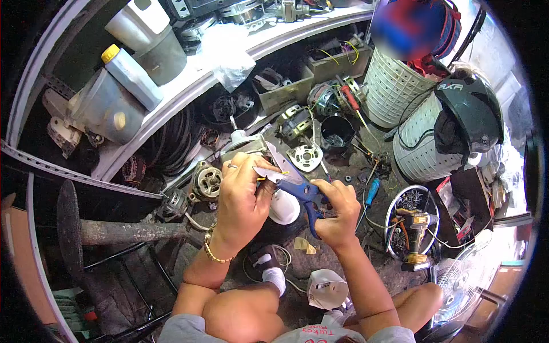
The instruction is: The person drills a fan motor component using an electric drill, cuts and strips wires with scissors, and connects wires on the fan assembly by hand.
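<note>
My right hand [338, 212] is closed around the dark blue handles of a pair of scissors [298, 188]. The blades are spread and point up and to the left, toward my other hand. My left hand [243, 191] pinches a thin yellow piece [285, 172], perhaps wire or sleeving, which lies at the lower blade. How much of it sits inside the fingers is hidden. Just below the scissors is a white rounded housing [284, 207], partly covered by my left hand. Behind the hands stands a motor [243, 143] with a pale casing.
Motor parts crowd the floor, among them a white round end cover [306, 156] and a motor [207, 180]. To the right lie a blue screwdriver [373, 191] and a yellow cordless drill [416, 234] on a basket of small parts. A helmet [472, 111] rests on a perforated drum [420, 146].
</note>
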